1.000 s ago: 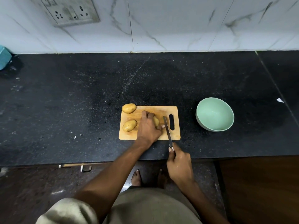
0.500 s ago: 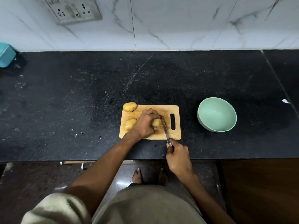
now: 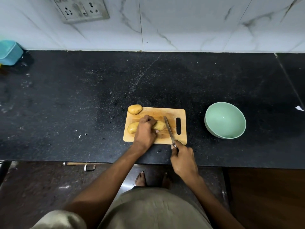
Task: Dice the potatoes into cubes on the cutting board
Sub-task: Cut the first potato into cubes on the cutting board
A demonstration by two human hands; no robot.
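**A:** What did you have in view, biggest thing first?

**B:** I saw the black speckled surface [image 3: 82, 104] filling most of the frame, with a white marble wall [image 3: 198, 22] behind it and a socket plate [image 3: 82, 9] set in that wall. A teal container [image 3: 9, 52] sat at the far left edge.

**A:** And the work area?

**B:** The wooden cutting board [image 3: 158, 113] lay near the front edge of the surface. A pale green bowl [image 3: 225, 120] stood well apart to its right.

**A:** The hands?

**B:** The left hand [image 3: 145, 129] was curled over 1 potato [image 3: 159, 125] in the middle of the board, fingers gripping it. The right hand [image 3: 183, 160] was clenched around the handle of a knife [image 3: 168, 128], over the board's near edge. The blade ran just beside the right end of that potato; I could not tell whether it touched.

**A:** Any other potatoes?

**B:** I counted 2 more. 1 [image 3: 135, 109] sat on the board's far left corner, overhanging it, and 1 [image 3: 132, 127] lay at the left edge, partly hidden by the left hand.
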